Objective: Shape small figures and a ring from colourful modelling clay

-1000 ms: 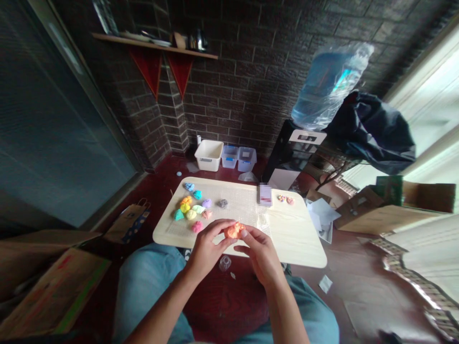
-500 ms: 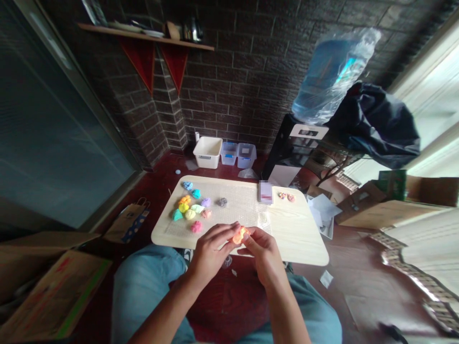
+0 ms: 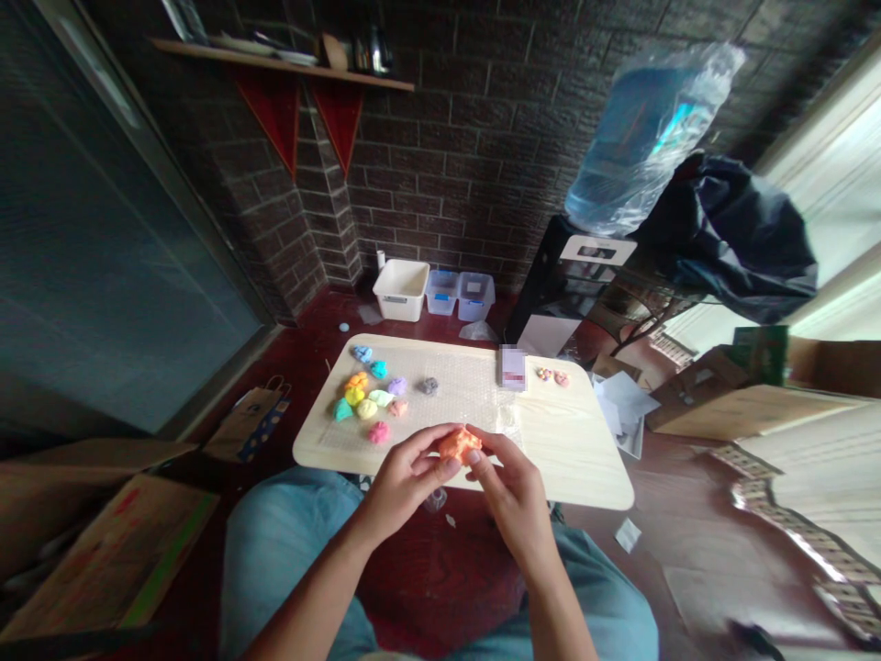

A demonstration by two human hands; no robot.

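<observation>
Between my two hands, over the front edge of the table, is an orange lump of modelling clay (image 3: 460, 444). My left hand (image 3: 411, 473) pinches its left side with fingers and thumb. On the other side, my right hand (image 3: 506, 473) grips it, thumb at the front. Several more clay lumps lie on the table's left half, among them a pink one (image 3: 379, 431), a green one (image 3: 342, 409), a purple one (image 3: 397, 386) and a grey one (image 3: 429, 386). They rest on a sheet of bubble wrap (image 3: 461, 367).
The pale wooden table (image 3: 571, 459) stands before my knees. At its back are a blurred purple box (image 3: 513, 367) and two small multicoloured lumps (image 3: 552, 376). Behind it stand a white bin (image 3: 401, 292), two clear bins and a water dispenser (image 3: 561, 294). Cardboard boxes (image 3: 114, 551) flank both sides.
Both hands still hold the orange clay. My left fingers have shifted off its top, so more of the lump shows. The view has moved slightly.
</observation>
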